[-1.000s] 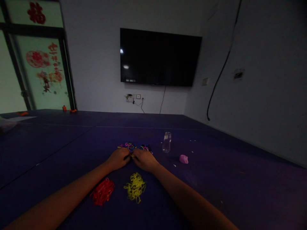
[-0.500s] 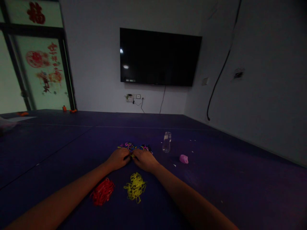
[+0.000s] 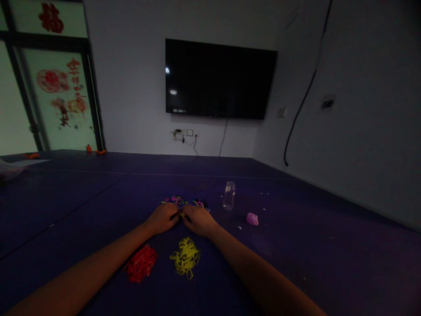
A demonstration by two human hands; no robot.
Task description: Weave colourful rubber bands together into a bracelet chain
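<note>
My left hand [image 3: 163, 218] and my right hand [image 3: 198, 219] meet at the near edge of a mixed pile of coloured bands [image 3: 177, 201]. The fingers of both hands are bent together. A bit of yellow band shows between the fingertips, pinched by my right hand; what my left fingers hold, if anything, is hidden. Nearer to me, a heap of yellow bands [image 3: 186, 258] lies between my forearms. The heap of red bands [image 3: 142, 263] is beside my left forearm.
A clear bottle [image 3: 229, 195] stands right of my hands, with a pink lump [image 3: 252, 219] beyond it to the right. White scraps dot the purple surface [image 3: 296, 245]. Orange items lie far back left, and a whitish object is at the left edge.
</note>
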